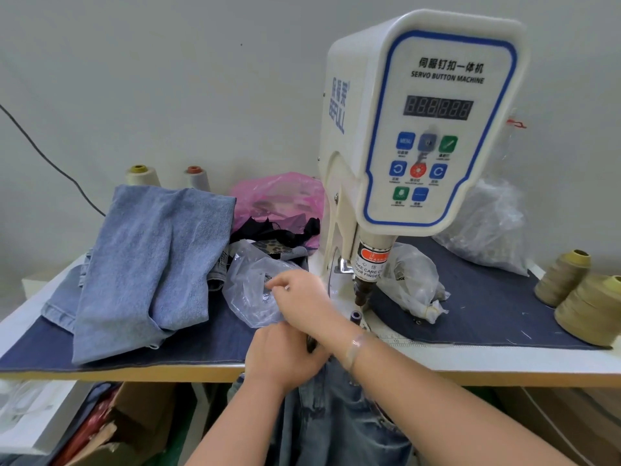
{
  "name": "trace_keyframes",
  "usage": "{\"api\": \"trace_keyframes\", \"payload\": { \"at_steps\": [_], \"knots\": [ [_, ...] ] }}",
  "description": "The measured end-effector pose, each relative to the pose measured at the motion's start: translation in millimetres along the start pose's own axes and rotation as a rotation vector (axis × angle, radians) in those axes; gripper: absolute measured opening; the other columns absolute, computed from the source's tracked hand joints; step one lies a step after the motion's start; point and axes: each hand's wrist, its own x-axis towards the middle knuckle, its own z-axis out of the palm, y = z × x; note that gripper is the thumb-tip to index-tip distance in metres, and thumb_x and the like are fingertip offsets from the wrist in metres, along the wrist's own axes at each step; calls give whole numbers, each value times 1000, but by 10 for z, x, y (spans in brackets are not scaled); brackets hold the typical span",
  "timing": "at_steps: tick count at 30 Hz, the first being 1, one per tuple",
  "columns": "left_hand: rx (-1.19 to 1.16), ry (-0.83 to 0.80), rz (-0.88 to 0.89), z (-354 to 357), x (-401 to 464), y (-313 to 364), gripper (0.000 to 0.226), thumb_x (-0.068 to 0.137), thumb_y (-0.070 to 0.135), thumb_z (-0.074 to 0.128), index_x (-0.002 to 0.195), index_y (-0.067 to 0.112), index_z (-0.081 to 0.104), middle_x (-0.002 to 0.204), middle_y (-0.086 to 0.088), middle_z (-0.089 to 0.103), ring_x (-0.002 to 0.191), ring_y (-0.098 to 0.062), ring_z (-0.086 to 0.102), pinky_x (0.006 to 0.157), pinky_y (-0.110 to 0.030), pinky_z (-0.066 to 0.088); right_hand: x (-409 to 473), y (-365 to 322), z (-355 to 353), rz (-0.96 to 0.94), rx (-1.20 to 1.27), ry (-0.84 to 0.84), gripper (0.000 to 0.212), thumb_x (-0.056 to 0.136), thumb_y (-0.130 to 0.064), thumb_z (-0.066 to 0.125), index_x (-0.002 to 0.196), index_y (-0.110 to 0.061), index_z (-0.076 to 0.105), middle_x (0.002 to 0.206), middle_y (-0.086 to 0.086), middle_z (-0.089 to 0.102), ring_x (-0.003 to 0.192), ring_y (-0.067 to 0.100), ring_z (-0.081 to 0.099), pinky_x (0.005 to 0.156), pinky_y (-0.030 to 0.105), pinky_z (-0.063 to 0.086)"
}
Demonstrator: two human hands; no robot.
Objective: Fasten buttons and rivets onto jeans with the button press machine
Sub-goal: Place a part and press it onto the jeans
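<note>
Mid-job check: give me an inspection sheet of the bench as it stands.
Surface: table under dark cloth.
Job's things: press; jeans hang off the front edge; folded jeans lie left.
Clutter: clear bags, pink bag, thread cones.
Hands: left hand grips the jeans; right hand pinches inside a clear bag.
Cables: black cable on the wall.
Surroundings: boxes under the table.
</note>
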Motion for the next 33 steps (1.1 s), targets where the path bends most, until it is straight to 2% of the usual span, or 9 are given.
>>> {"api": "trace_keyframes", "payload": {
  "at_steps": [1,3,5,8,14,18,22,33],
  "knots": [
    [-6,5,6,-2,1,-1,38,69,57,39,53,24,29,50,6,41,52,-20,48,45,-28,22,175,37,42,-56,-225,-17,33,92,-8,43,110,-14,70,112,9,65,84,18,61,70,22,49],
    [10,15,9,1,12,2,43,71,61,40,54,23,27,59,0,55,61,-26,58,51,-29,26,457,116,143,-88,-613,-65,34,92,-8,43,118,-14,65,119,13,58,109,29,55,85,32,46],
    [25,11,-11,0,18,8,42,69,59,36,53,21,28,70,-6,63,68,-29,61,54,-29,28,610,149,239,-78,-779,-48,32,91,-7,46,119,-12,61,120,11,58,113,30,54,80,34,43],
    [-15,-51,-63,-23,18,18,31,63,50,34,52,21,33,73,-6,65,71,-28,62,55,-29,30,678,120,330,-149,-883,11,27,87,-2,51,111,-10,61,113,9,63,103,29,62,67,32,39],
    [15,-79,-32,-43,19,34,31,63,49,32,51,20,33,73,-7,65,69,-28,60,55,-30,29,671,222,361,-274,-949,71,24,89,-2,50,111,-7,56,111,10,63,99,29,64,65,31,39],
    [66,-83,-7,-30,25,13,31,64,48,30,54,19,34,77,-5,67,72,-28,61,57,-30,29,696,254,393,-267,-926,94,24,91,-8,51,116,-7,53,114,10,62,102,29,63,69,32,41],
    [88,-70,11,-21,33,13,33,64,49,29,60,18,41,79,-5,68,73,-29,61,57,-30,29,693,286,400,-245,-874,100,24,91,-9,50,115,-7,53,113,9,63,103,29,62,67,31,36],
    [77,-53,14,-32,22,32,31,65,48,28,54,19,31,79,-7,67,73,-29,61,57,-30,27,698,311,401,-260,-865,101,25,90,-5,49,113,-10,55,112,8,62,103,29,61,65,33,36]
  ]
}}
